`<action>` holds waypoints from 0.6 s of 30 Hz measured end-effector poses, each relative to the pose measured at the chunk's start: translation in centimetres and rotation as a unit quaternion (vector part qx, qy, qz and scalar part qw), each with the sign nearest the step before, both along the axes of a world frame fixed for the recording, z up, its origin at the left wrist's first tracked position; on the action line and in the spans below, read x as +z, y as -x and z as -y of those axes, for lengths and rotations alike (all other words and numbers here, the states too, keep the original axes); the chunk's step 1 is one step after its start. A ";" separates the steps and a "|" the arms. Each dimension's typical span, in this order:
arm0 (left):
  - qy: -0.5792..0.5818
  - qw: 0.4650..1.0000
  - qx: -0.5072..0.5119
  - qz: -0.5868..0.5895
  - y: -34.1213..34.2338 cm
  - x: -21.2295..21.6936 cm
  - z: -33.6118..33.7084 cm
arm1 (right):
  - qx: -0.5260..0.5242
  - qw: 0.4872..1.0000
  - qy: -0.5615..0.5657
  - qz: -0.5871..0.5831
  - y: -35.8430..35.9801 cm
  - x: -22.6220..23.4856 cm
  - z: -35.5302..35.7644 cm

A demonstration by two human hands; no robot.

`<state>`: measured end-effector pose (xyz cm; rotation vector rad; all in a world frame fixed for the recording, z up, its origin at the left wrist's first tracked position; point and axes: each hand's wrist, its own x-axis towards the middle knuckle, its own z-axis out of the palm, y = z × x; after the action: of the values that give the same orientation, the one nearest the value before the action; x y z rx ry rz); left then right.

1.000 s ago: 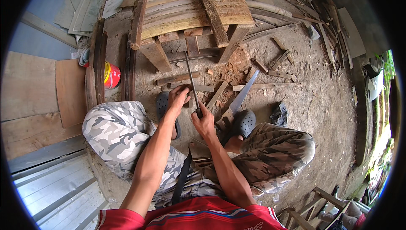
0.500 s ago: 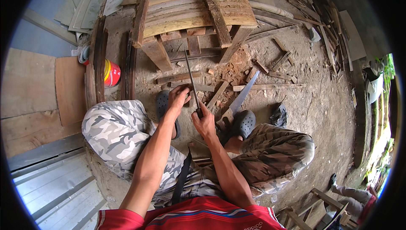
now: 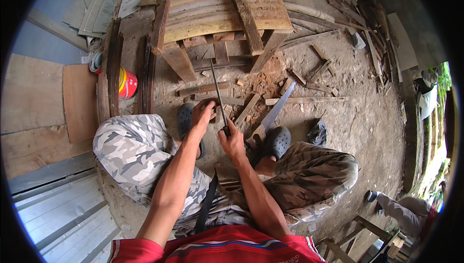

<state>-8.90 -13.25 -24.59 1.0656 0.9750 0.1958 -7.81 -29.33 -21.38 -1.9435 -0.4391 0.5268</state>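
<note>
My right hand (image 3: 232, 140) is closed round the dark handle of a long-bladed knife (image 3: 218, 89). Its blade, seen almost edge-on, points away from me toward the wooden bench. Just left of the blade, my left hand (image 3: 203, 113) has its fingers curled; a small dark piece shows at the fingertips, too hidden to name. A handsaw (image 3: 278, 108) with a wooden handle lies beside my right clog (image 3: 277, 142), its blade resting across a thin wooden strip (image 3: 314, 100). Short wood offcuts (image 3: 248, 108) lie on the ground beyond my hands.
A slatted wooden bench (image 3: 208, 12) stands ahead, with two loose boards across it. Left are upright planks and a red bucket (image 3: 128, 84). A black plastic bag (image 3: 317, 132) lies right of my clog. Another person's leg (image 3: 401, 210) and a wooden frame (image 3: 357, 234) show at lower right.
My hands and the knife stay almost in place. At lower right, the other person's leg has shifted slightly left and nearer to me.
</note>
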 end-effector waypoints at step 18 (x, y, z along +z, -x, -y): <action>0.491 0.865 0.026 -0.101 -1.5 -7.5 -1.2 | 0.022 0.999 0.032 -0.013 2.2 0.3 2.0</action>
<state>-7.44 -12.06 -32.12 0.1102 1.0946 -0.3613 -10.03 -31.33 -21.11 -1.9898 -0.4545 0.6005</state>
